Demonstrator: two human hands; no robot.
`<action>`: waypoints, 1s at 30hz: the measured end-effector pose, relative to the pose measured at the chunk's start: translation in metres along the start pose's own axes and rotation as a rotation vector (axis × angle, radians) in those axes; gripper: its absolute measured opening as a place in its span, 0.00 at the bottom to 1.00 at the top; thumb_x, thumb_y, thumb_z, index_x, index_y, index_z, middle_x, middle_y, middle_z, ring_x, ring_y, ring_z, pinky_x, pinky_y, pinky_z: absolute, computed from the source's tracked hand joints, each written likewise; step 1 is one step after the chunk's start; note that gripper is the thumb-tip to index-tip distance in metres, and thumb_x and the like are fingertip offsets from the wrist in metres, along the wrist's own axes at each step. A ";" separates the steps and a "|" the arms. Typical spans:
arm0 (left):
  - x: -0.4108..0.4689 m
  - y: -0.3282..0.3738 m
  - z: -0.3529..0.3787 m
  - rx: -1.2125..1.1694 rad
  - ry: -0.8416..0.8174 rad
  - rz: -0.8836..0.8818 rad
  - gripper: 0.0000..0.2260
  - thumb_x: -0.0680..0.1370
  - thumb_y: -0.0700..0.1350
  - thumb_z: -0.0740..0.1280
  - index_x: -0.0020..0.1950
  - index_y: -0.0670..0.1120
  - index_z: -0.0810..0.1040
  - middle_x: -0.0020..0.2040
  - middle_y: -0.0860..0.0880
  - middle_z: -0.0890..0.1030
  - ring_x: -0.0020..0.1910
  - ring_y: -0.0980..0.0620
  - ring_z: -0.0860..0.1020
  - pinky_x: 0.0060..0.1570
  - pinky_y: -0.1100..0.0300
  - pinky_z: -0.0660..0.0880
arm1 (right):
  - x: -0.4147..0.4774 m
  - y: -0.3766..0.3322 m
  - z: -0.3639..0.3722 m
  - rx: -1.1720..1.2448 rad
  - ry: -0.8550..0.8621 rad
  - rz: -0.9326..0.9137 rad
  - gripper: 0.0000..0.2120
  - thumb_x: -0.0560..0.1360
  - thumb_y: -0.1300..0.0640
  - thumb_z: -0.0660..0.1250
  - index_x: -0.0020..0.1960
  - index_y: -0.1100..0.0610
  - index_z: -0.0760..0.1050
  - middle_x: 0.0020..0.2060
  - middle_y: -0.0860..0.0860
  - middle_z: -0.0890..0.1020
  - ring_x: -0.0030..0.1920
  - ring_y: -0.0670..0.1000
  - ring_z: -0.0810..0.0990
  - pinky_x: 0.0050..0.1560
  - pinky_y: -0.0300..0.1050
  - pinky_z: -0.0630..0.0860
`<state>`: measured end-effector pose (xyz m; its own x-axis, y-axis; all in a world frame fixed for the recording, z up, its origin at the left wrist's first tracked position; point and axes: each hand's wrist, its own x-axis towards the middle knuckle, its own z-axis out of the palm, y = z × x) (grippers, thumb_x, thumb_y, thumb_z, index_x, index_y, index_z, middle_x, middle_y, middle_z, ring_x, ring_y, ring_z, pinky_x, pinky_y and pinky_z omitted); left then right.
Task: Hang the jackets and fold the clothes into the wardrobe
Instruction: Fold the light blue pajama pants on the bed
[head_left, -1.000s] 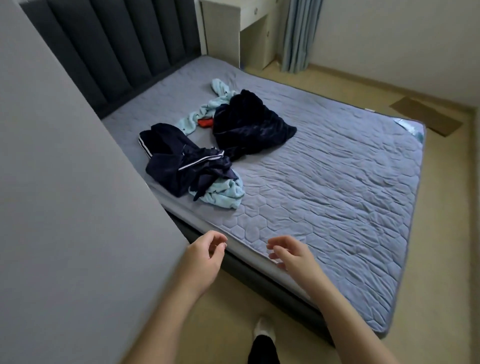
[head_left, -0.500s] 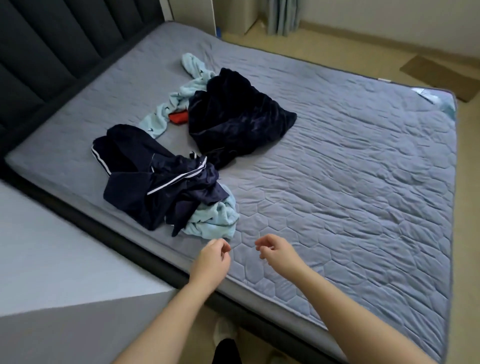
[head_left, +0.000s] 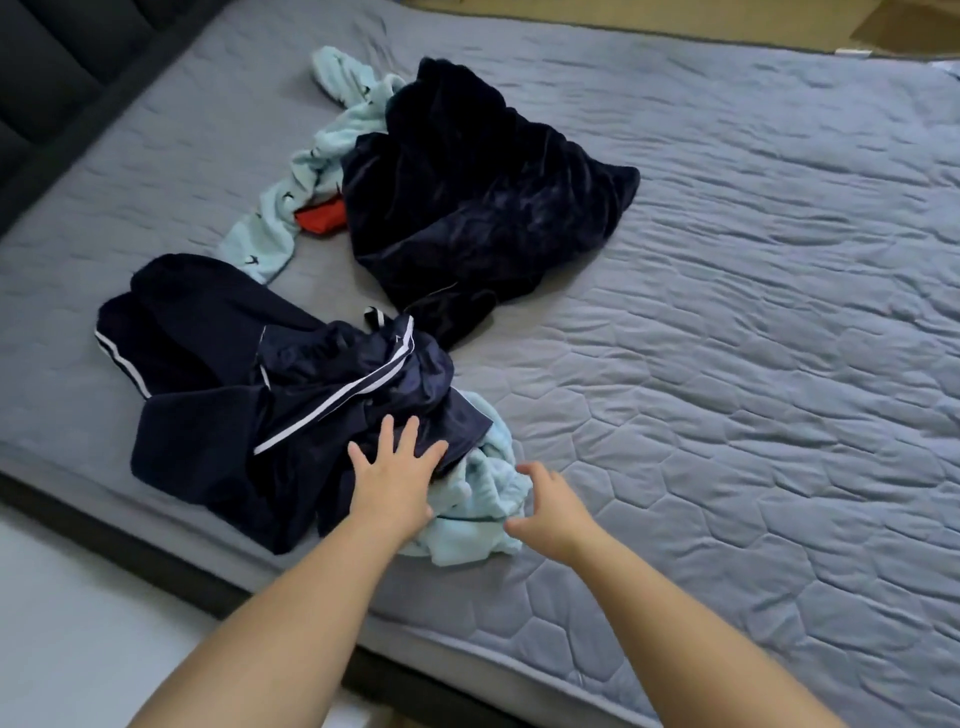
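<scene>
Sorting is only beginning, as I am judging it: nothing is being lifted yet. The navy jacket with white stripes (head_left: 249, 395) is lying crumpled near the front edge of the bed (head_left: 727, 364), toward its left side. My left hand (head_left: 397, 480) is resting flat on it with the fingers spread and is gripping nothing. My right hand (head_left: 548, 506) is hovering open, fingers loosely bent, just beside the light blue fleece piece (head_left: 483, 509) that is peeking out from under the jacket.

Next, I am thinking, I need to close my fingers on the jacket and pull it free of the fleece without dragging both.

I am counting one striped jacket, though it may be two pieces. I am also counting one dark plush garment (head_left: 478, 208) in the middle, two light blue pieces with the second (head_left: 311, 176) lying toward the back edge, and one small red item (head_left: 322, 218).
</scene>
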<state>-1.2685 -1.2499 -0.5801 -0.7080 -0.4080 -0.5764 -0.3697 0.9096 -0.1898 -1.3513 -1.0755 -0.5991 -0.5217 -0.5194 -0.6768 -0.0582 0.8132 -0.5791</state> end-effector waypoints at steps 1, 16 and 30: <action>0.007 -0.005 0.006 -0.011 -0.046 -0.014 0.38 0.74 0.56 0.68 0.76 0.60 0.47 0.78 0.47 0.41 0.76 0.40 0.41 0.67 0.34 0.54 | 0.009 -0.002 0.009 -0.006 0.002 -0.004 0.36 0.70 0.55 0.68 0.74 0.49 0.56 0.71 0.54 0.61 0.67 0.56 0.67 0.64 0.48 0.69; 0.043 -0.102 0.013 0.348 -0.016 -0.210 0.16 0.78 0.37 0.58 0.65 0.43 0.73 0.64 0.44 0.69 0.62 0.43 0.69 0.56 0.51 0.72 | 0.042 0.040 0.028 -0.726 0.198 0.075 0.09 0.77 0.57 0.58 0.56 0.51 0.70 0.52 0.51 0.76 0.52 0.56 0.80 0.41 0.44 0.67; 0.029 0.050 0.039 -0.125 -0.254 0.253 0.29 0.74 0.48 0.69 0.72 0.57 0.60 0.77 0.44 0.47 0.75 0.37 0.50 0.62 0.44 0.67 | 0.030 0.080 0.027 -0.328 -0.206 0.063 0.17 0.72 0.48 0.66 0.58 0.52 0.73 0.55 0.55 0.75 0.55 0.57 0.76 0.53 0.47 0.73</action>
<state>-1.2841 -1.2134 -0.6369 -0.6202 -0.1248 -0.7744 -0.2839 0.9561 0.0733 -1.3488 -1.0331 -0.6775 -0.3531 -0.4809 -0.8025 -0.3177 0.8684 -0.3806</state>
